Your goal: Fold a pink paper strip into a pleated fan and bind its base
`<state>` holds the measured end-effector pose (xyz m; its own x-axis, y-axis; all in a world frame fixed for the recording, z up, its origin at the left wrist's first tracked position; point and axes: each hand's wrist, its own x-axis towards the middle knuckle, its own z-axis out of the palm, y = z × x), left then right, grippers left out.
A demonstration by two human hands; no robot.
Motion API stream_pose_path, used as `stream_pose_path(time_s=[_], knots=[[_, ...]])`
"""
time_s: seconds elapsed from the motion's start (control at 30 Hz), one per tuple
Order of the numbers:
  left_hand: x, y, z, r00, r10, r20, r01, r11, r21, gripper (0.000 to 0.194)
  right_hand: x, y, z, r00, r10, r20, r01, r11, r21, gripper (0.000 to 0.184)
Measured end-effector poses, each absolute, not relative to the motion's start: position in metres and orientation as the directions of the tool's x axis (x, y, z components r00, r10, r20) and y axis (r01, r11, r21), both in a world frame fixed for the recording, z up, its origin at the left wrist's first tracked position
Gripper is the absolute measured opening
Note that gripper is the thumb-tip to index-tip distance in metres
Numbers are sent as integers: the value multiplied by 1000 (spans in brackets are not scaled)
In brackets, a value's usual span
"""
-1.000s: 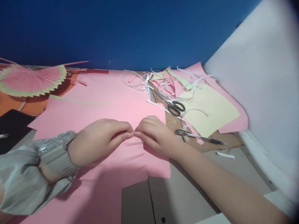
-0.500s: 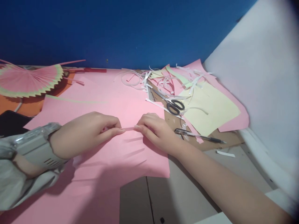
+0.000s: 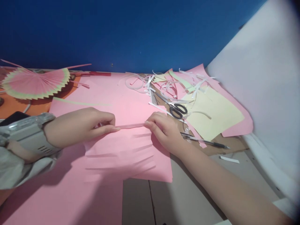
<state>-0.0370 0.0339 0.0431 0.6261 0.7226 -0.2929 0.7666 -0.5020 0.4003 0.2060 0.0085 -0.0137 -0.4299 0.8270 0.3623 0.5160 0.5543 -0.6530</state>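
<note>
A pink paper sheet (image 3: pixel 126 150) with several accordion creases lies in front of me. Its top edge is a narrow folded strip (image 3: pixel 131 126). My left hand (image 3: pixel 82 126) pinches the left part of that strip, fingers closed. My right hand (image 3: pixel 164 129) pinches the right end of it, fingers closed as well. The two hands are about a hand's width apart along the fold. A grey cuffed sleeve covers my left wrist.
A larger pink sheet (image 3: pixel 77 187) lies beneath. Black-handled scissors (image 3: pixel 178 110), a black pen (image 3: pixel 206 143), yellow paper (image 3: pixel 215 112) and several paper scraps (image 3: pixel 164 86) sit at right. A pink pleated fan (image 3: pixel 35 82) lies far left, a white board (image 3: pixel 262 93) leans at right.
My hands, fingertips touching a second ago, have slid apart along the fold. The left hand moved left, the right slightly right, leaving a pressed crease between them.
</note>
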Motion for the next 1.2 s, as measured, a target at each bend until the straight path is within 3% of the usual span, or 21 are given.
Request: stream_pose_path(time_s=[0.33, 0.53, 0.87, 1.2], knots=[[-53, 44, 49, 598, 745, -294, 766, -424, 483, 37, 211, 8, -12, -373, 797, 474, 528, 603, -598, 18], [-53, 40, 64, 556, 792, -250, 790, -411, 456, 30, 211, 7, -13, -323, 776, 542, 512, 625, -590, 17], [-57, 44, 65, 513, 824, -242, 792, -345, 504, 19, 212, 9, -14, -254, 831, 495, 518, 549, -656, 19], [-63, 41, 72, 485, 834, -262, 803, -306, 512, 24, 212, 12, -16, -193, 876, 441, 522, 472, -710, 21]])
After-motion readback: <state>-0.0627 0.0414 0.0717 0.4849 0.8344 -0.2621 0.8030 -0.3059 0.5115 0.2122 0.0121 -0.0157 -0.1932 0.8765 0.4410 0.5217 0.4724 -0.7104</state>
